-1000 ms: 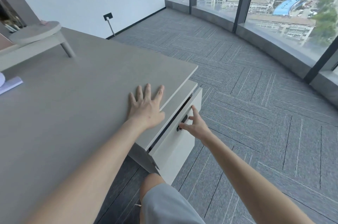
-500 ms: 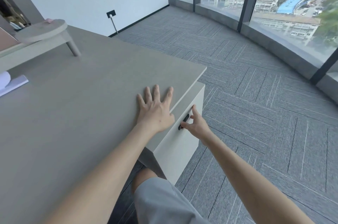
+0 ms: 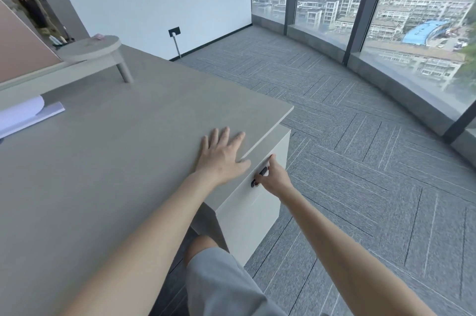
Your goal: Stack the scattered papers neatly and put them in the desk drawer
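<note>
My left hand (image 3: 222, 157) lies flat, fingers spread, on the grey desk top (image 3: 103, 161) near its right front corner. Below that corner the pale desk drawer (image 3: 257, 202) sits flush with the cabinet, pushed in. My right hand (image 3: 273, 177) has its fingers curled on the drawer's black handle (image 3: 258, 177). White papers (image 3: 23, 114) lie at the far left edge of the desk, partly cut off by the frame.
A low grey riser shelf with a slanted leg (image 3: 98, 52) stands at the back of the desk, with a pink panel (image 3: 23, 45) behind it. Grey carpet (image 3: 360, 161) spreads to the right up to tall windows (image 3: 412, 19). My knee (image 3: 206, 248) is under the desk edge.
The drawer was partly open a second ago and now sits shut. My right hand pushed in with it and stays on the handle. My left hand stays flat on the desk.
</note>
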`<action>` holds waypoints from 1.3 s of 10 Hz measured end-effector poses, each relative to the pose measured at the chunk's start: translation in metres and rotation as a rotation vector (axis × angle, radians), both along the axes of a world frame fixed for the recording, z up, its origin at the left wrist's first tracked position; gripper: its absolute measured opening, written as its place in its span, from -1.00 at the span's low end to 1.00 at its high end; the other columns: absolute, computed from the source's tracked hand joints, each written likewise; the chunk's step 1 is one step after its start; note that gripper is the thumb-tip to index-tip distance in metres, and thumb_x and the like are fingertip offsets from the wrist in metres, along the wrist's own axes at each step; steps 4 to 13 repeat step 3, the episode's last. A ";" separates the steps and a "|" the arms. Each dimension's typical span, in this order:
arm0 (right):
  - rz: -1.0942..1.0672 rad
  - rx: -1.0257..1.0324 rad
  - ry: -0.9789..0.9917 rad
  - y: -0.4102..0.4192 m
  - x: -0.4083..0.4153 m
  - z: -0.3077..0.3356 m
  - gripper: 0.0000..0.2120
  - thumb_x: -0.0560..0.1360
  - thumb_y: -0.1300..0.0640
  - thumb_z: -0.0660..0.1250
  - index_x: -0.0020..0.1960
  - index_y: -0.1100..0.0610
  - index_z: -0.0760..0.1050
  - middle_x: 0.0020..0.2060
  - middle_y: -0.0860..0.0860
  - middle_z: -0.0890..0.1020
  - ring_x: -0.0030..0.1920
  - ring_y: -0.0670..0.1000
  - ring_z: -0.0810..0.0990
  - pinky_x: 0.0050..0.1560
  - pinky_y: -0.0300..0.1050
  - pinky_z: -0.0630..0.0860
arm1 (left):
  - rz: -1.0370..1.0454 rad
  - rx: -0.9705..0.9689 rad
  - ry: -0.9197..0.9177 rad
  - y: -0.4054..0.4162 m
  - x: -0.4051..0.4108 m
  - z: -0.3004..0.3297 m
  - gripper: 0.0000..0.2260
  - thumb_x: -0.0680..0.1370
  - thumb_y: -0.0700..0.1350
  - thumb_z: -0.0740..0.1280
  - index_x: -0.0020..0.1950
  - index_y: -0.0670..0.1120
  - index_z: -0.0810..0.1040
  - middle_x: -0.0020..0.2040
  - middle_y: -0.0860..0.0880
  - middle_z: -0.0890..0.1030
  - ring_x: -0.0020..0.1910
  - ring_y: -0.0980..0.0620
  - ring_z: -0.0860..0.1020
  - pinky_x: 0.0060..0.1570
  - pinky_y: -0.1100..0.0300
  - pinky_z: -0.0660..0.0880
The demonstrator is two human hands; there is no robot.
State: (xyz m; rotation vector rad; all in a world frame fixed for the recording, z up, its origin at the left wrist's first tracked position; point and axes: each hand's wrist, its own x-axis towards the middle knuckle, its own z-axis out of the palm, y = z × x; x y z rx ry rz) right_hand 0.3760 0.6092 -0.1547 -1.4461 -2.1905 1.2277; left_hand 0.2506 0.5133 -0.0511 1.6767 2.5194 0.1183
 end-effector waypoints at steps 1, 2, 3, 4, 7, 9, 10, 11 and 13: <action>0.018 0.033 -0.027 -0.002 0.004 0.013 -0.56 0.50 0.10 0.40 0.27 0.25 0.33 0.14 0.25 0.56 0.19 0.23 0.54 -0.06 -0.07 0.34 | 0.071 0.169 -0.313 -0.011 0.003 0.008 -0.46 0.55 0.11 0.28 0.52 0.04 0.33 0.60 -0.08 0.21 0.60 -0.08 0.07 0.53 0.05 -0.02; 0.110 0.124 -0.033 -0.006 0.009 0.033 -0.54 0.53 0.09 0.37 0.37 0.22 0.40 0.21 0.25 0.53 0.28 0.19 0.49 0.12 -0.09 0.36 | 0.150 0.341 -0.653 -0.037 0.008 0.021 -0.63 0.57 -0.05 0.32 0.38 -0.02 0.50 0.43 -0.04 0.48 0.46 0.01 0.38 0.31 0.26 0.25; 0.211 0.206 -0.016 -0.019 0.015 0.067 -0.57 0.56 0.05 0.36 0.40 0.12 0.50 0.26 0.14 0.60 0.28 0.13 0.56 0.19 -0.15 0.40 | 0.242 0.631 -0.972 -0.065 0.015 0.035 -0.80 0.56 -0.15 0.29 0.13 0.00 0.64 0.16 -0.07 0.69 0.16 0.00 0.65 0.31 0.07 0.47; 0.211 0.206 -0.016 -0.019 0.015 0.067 -0.57 0.56 0.05 0.36 0.40 0.12 0.50 0.26 0.14 0.60 0.28 0.13 0.56 0.19 -0.15 0.40 | 0.242 0.631 -0.972 -0.065 0.015 0.035 -0.80 0.56 -0.15 0.29 0.13 0.00 0.64 0.16 -0.07 0.69 0.16 0.00 0.65 0.31 0.07 0.47; 0.211 0.206 -0.016 -0.019 0.015 0.067 -0.57 0.56 0.05 0.36 0.40 0.12 0.50 0.26 0.14 0.60 0.28 0.13 0.56 0.19 -0.15 0.40 | 0.242 0.631 -0.972 -0.065 0.015 0.035 -0.80 0.56 -0.15 0.29 0.13 0.00 0.64 0.16 -0.07 0.69 0.16 0.00 0.65 0.31 0.07 0.47; 0.211 0.206 -0.016 -0.019 0.015 0.067 -0.57 0.56 0.05 0.36 0.40 0.12 0.50 0.26 0.14 0.60 0.28 0.13 0.56 0.19 -0.15 0.40 | 0.242 0.631 -0.972 -0.065 0.015 0.035 -0.80 0.56 -0.15 0.29 0.13 0.00 0.64 0.16 -0.07 0.69 0.16 0.00 0.65 0.31 0.07 0.47; 0.211 0.206 -0.016 -0.019 0.015 0.067 -0.57 0.56 0.05 0.36 0.40 0.12 0.50 0.26 0.14 0.60 0.28 0.13 0.56 0.19 -0.15 0.40 | 0.242 0.631 -0.972 -0.065 0.015 0.035 -0.80 0.56 -0.15 0.29 0.13 0.00 0.64 0.16 -0.07 0.69 0.16 0.00 0.65 0.31 0.07 0.47; 0.211 0.206 -0.016 -0.019 0.015 0.067 -0.57 0.56 0.05 0.36 0.40 0.12 0.50 0.26 0.14 0.60 0.28 0.13 0.56 0.19 -0.15 0.40 | 0.242 0.631 -0.972 -0.065 0.015 0.035 -0.80 0.56 -0.15 0.29 0.13 0.00 0.64 0.16 -0.07 0.69 0.16 0.00 0.65 0.31 0.07 0.47; 0.211 0.206 -0.016 -0.019 0.015 0.067 -0.57 0.56 0.05 0.36 0.40 0.12 0.50 0.26 0.14 0.60 0.28 0.13 0.56 0.19 -0.15 0.40 | 0.242 0.631 -0.972 -0.065 0.015 0.035 -0.80 0.56 -0.15 0.29 0.13 0.00 0.64 0.16 -0.07 0.69 0.16 0.00 0.65 0.31 0.07 0.47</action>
